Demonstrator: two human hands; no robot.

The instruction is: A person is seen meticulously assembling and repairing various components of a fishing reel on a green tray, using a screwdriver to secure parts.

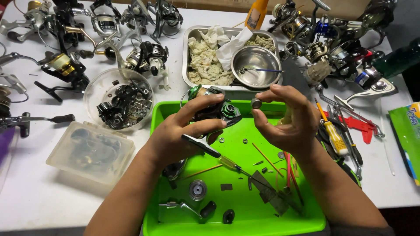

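My left hand [183, 131] grips a black and green fishing reel body [216, 109] over the far side of a bright green tray [166, 218]. My right hand [291, 118] pinches a small round metal part [256, 103] between thumb and forefinger, just right of the reel. Loose in the tray lie a yellow-handled screwdriver [232, 165], a round metal spool part [197, 189], small washers, thin sticks and dark pieces.
Behind the tray a metal pan [187, 57] holds rags and a steel bowl [257, 65]. A clear round tub [98, 85] of reel parts and a lidded plastic box [89, 150] stand left. Several fishing reels crowd both back corners; hand tools [334, 135] lie right.
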